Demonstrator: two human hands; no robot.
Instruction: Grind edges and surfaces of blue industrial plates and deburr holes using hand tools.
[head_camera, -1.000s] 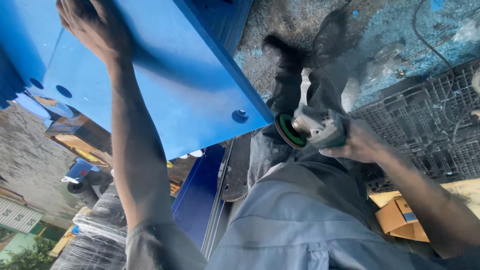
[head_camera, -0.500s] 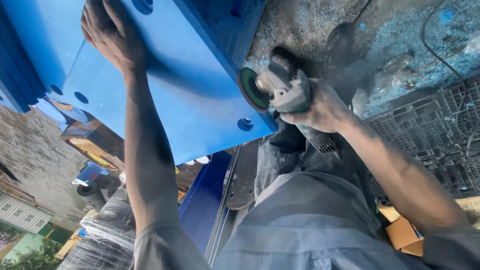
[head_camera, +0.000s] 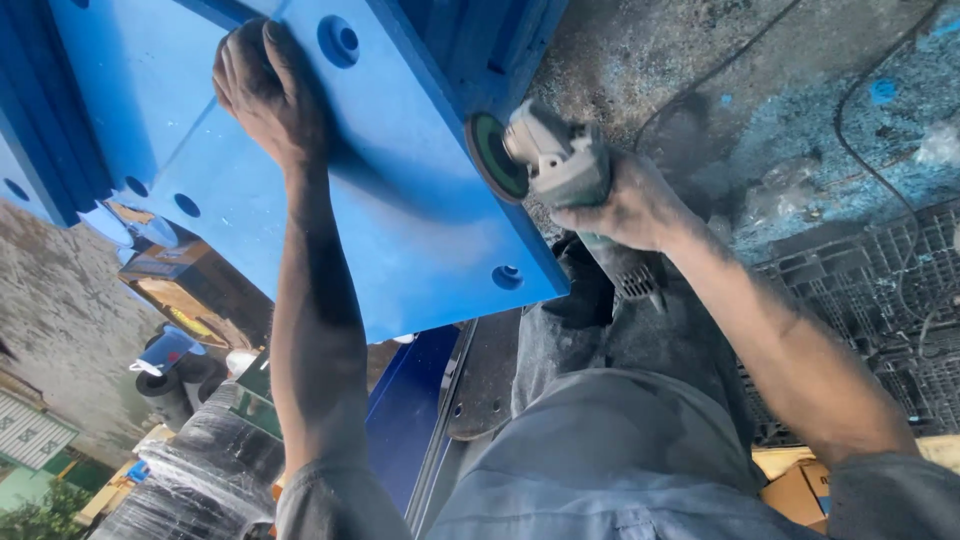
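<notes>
Grinder first: I've got it in my right hand, fingers wrapped tight round its grey body, centre of the frame, with the dark green disc turned edge-on against the right-hand edge of the big blue plate. Disc looks to be touching that edge, or near enough that I can't see a gap. My left hand is up in the upper left, palm flat on the plate's face, fingers spread and pressing rather than gripping anything; to my eye that's a brace, steadying the plate while the tool works its rim. Plate fills the upper left and centre, tilted across the view, with round holes near my left hand, along the far left edge and one at the lower right corner. Its lower edge runs diagonally just above my grey trousers, so not much room down there. Right of the grinder it's open: dusty concrete floor speckled with blue, a thin black cable snaking over it, and a black plastic pallet at the right edge, well apart from the disc. Lower left there's a wrapped black bundle, and a darker blue rail runs under the plate beside my legs.
</notes>
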